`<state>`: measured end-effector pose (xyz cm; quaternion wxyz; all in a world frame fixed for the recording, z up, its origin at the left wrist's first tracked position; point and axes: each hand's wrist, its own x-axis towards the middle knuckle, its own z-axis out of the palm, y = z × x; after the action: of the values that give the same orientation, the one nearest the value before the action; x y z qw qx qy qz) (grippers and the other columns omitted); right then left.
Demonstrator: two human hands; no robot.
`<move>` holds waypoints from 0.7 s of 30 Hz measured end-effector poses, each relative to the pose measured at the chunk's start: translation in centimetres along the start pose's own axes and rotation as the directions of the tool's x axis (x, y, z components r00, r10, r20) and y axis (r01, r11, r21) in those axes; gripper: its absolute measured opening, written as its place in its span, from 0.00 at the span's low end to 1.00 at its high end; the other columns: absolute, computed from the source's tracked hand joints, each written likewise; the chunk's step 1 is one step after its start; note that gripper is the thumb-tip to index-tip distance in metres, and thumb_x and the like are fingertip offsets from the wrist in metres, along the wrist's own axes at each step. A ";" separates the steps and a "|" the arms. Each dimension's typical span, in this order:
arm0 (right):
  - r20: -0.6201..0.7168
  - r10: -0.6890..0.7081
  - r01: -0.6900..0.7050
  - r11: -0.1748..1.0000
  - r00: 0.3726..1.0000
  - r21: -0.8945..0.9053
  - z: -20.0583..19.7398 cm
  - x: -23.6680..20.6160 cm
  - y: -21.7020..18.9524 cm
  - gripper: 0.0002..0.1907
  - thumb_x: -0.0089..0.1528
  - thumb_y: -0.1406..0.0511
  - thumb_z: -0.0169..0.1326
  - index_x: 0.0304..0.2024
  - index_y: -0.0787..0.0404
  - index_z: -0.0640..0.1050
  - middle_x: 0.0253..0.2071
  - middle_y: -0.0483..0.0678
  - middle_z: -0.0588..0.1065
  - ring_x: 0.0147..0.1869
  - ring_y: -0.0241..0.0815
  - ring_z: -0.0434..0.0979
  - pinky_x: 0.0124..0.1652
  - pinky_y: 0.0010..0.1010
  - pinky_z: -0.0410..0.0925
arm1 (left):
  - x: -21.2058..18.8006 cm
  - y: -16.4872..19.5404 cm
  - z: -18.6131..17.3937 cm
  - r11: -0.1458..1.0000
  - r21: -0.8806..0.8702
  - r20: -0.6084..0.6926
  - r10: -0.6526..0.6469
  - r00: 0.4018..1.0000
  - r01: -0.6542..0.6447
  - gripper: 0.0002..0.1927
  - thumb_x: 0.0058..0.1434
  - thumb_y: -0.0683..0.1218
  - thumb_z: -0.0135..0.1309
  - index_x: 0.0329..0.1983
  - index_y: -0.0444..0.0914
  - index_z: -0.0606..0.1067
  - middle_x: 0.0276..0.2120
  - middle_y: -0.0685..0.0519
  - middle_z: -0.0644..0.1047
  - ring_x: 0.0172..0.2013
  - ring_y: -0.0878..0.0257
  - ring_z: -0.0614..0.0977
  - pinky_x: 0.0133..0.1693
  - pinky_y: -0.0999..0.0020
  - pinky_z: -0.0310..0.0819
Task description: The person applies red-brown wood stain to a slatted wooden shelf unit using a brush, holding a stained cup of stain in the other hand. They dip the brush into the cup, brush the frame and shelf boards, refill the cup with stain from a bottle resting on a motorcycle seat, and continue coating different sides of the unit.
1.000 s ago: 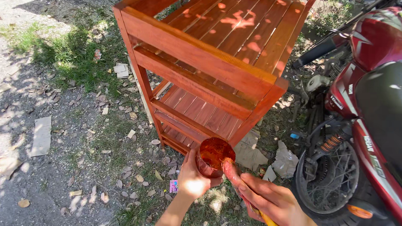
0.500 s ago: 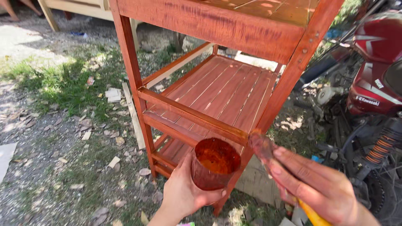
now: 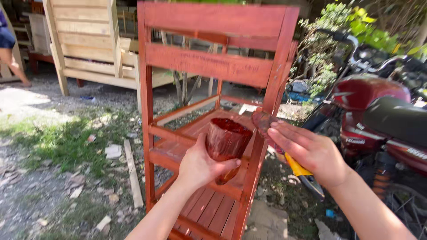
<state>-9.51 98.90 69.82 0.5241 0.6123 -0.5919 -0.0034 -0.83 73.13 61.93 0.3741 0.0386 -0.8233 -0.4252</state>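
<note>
My left hand (image 3: pixel 200 166) grips a plastic cup (image 3: pixel 227 144) stained red-brown, held in front of the middle shelf of a red-stained wooden rack (image 3: pixel 209 64). My right hand (image 3: pixel 311 151) holds a paintbrush with a yellow handle (image 3: pixel 296 166); its stain-soaked bristles (image 3: pixel 263 121) rest against the rack's front right post, just right of the cup's rim. The rack stands upright on the ground with slatted shelves (image 3: pixel 209 213).
A red motorcycle (image 3: pixel 378 115) is parked close on the right. Unpainted wooden furniture (image 3: pixel 89 49) stands behind on the left, and a person's leg (image 3: pixel 11 58) shows at the far left. Wood scraps (image 3: pixel 132 171) and paper litter the grass and dirt.
The view has tilted up from the rack's lower shelves to its full front. Both hands rose with it, and the brush moved from beside the cup to the right post.
</note>
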 end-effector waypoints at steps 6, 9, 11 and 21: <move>0.024 -0.021 0.022 0.999 0.999 -0.049 -1.6 4.6 4.7 0.30 0.54 0.69 0.59 0.61 0.59 0.74 0.58 0.51 0.76 0.62 0.52 0.77 0.53 0.38 0.74 | 3.4 1.4 -2.7 0.990 0.092 0.044 -0.107 0.993 0.102 0.54 0.31 0.68 0.71 0.61 0.41 0.69 0.50 0.49 0.82 0.52 0.54 0.84 0.53 0.59 0.77; 0.076 -0.027 0.036 0.992 0.997 -0.122 -1.0 5.3 5.3 0.31 0.54 0.67 0.60 0.61 0.58 0.74 0.59 0.51 0.76 0.61 0.51 0.77 0.52 0.38 0.74 | 3.3 0.8 -3.1 0.992 0.073 0.028 -0.103 0.994 0.101 0.55 0.31 0.68 0.70 0.62 0.42 0.67 0.49 0.49 0.82 0.51 0.54 0.84 0.52 0.58 0.77; 0.108 -0.020 0.036 0.988 0.994 -0.148 -0.2 4.8 4.8 0.30 0.54 0.66 0.60 0.61 0.58 0.75 0.58 0.51 0.77 0.60 0.50 0.78 0.53 0.39 0.74 | 2.7 0.0 -3.3 0.988 0.080 0.033 -0.132 0.991 0.129 0.56 0.31 0.68 0.71 0.63 0.41 0.66 0.49 0.48 0.82 0.51 0.53 0.84 0.53 0.58 0.77; 0.166 -0.016 0.028 0.997 0.986 -0.070 4.5 -1.9 -2.0 0.28 0.52 0.67 0.59 0.57 0.61 0.76 0.56 0.54 0.77 0.59 0.52 0.79 0.52 0.38 0.74 | -2.4 -5.9 -3.3 0.995 -0.014 0.070 -0.099 0.993 0.100 0.48 0.34 0.64 0.72 0.56 0.39 0.70 0.46 0.47 0.83 0.48 0.53 0.86 0.50 0.60 0.80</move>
<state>-11.44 96.98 65.34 0.4949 0.5972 -0.6260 -0.0809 1.57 68.10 57.42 0.3242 0.0617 -0.8290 -0.4514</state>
